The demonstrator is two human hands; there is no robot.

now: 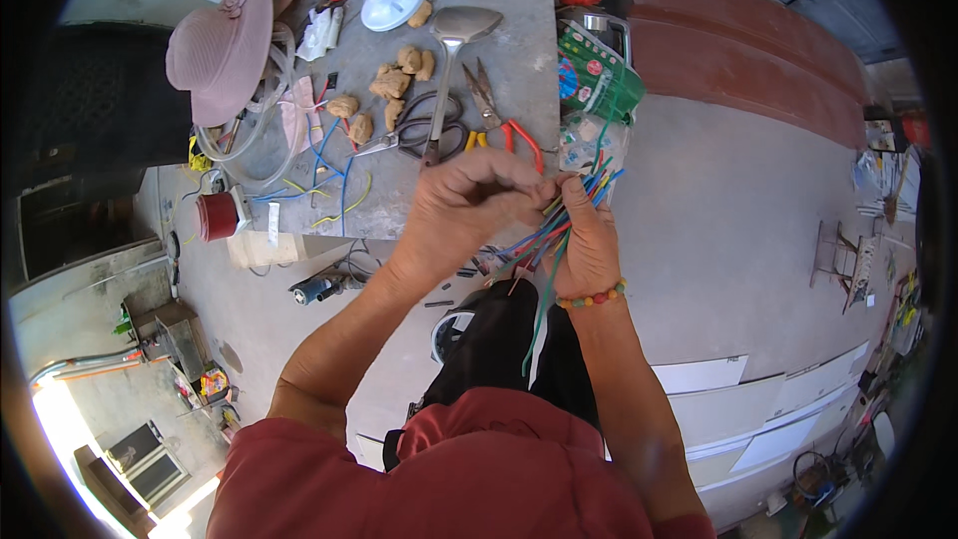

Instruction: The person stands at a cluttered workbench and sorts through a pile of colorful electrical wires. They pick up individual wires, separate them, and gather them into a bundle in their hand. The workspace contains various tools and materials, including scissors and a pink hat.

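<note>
My right hand (587, 243) is closed around a bundle of cut electrical wires (557, 228) in green, blue, red and yellow. Both ends of the bundle stick out past the fingers, and one long green strand (540, 314) hangs towards my lap. At the bundle, the fingertips of my left hand (475, 202) meet the right thumb and touch the wires; whether they pinch one is hidden. Just beyond the hands on the table (516, 37) lie red-handled tin snips (486, 101), dark-handled scissors (434, 127) and a metal wok spatula (449, 52). Loose blue and yellow wires (329, 165) lie to the left.
Ginger pieces (393, 82), a white lamp-shade-like cover (393, 4), a pink sun hat (224, 52) and clear tubing (277, 157) occupy the table. A green package (595, 71) sits off its right edge. Below are a blue power tool (310, 290) and a white bucket (449, 329).
</note>
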